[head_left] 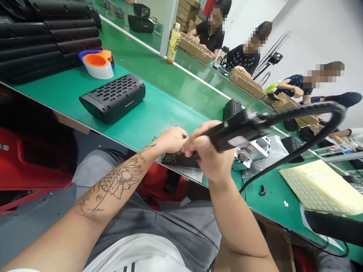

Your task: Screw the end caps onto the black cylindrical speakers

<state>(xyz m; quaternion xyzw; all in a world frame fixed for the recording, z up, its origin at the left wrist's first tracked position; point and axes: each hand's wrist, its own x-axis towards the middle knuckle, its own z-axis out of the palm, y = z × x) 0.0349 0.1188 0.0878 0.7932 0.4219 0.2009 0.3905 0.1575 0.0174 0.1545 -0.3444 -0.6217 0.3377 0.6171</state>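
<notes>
My right hand (214, 151) is wrapped round a black corded electric screwdriver (235, 130), slanting down to the left with its thick cable looping off to the right. The screwdriver's tip is hidden behind my fingers. Close beside it, my left hand (172, 139) has its fingers curled over a dark plastic housing (181, 160) at the bench edge, which both hands partly cover. Further left on the green mat lies a finished-looking black speaker-shaped case (113, 98) with a slotted grille.
Stacked black cases (48, 41) fill the far left, near a tape dispenser (98, 64). A small metal device (252, 151) stands right of my right hand, before a yellow sticker sheet (320, 187). A drink bottle (173, 43) stands on the bench; several people work across it.
</notes>
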